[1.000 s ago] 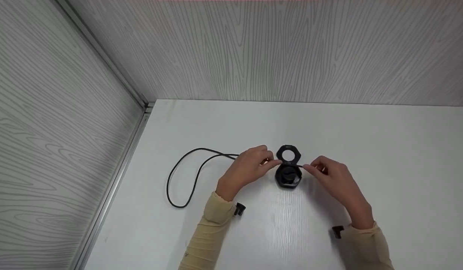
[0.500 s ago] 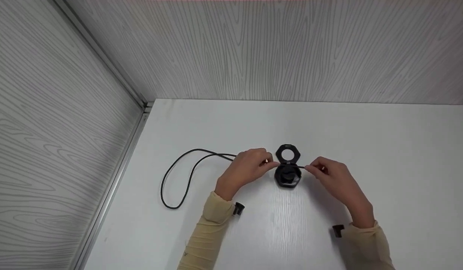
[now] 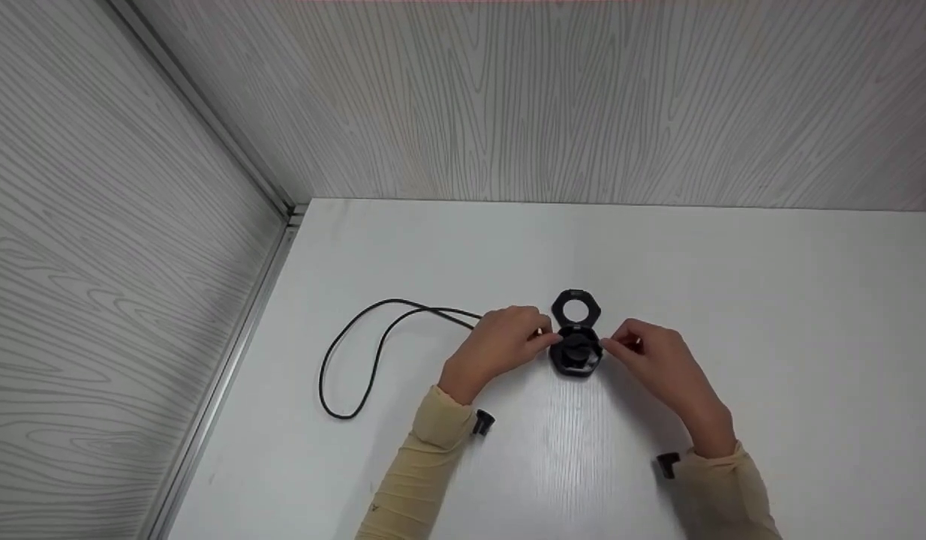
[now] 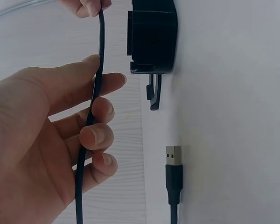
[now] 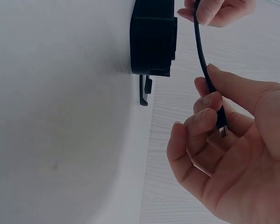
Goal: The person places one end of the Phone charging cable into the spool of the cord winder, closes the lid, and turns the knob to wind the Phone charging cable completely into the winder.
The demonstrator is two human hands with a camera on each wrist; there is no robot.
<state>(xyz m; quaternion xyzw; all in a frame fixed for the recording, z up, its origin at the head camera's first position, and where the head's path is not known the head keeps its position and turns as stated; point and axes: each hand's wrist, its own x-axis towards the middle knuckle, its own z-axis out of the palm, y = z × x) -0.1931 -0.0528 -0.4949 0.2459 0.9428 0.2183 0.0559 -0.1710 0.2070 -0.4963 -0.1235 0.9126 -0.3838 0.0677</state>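
A black USB cable [image 4: 101, 37] is stretched between my two hands. My left hand [image 3: 500, 341] pinches it between thumb and index finger, the other fingers curling loosely round its run. On the far side my right hand [image 3: 658, 364] pinches it near one end, where a small metal-tipped plug [image 5: 221, 120] points into the palm. Between the hands, a black hexagonal case [image 3: 575, 370] stands on the table with its ring-shaped lid [image 3: 559, 309] swung open away from me. The held stretch passes close over the case, near a round black core inside it.
The cable's slack makes a long loop [image 3: 321, 382] on the white table [image 3: 808, 337], left of the left hand. In the left wrist view a USB-A plug [image 4: 174, 172] lies near the case. Grey wood-grain panels [image 3: 470, 105] rise at the back and left.
Both hands have come slightly nearer to me and the right hand has shifted left. The held stretch has gone from near the hinge to over the case body. The slack loop has slid left.
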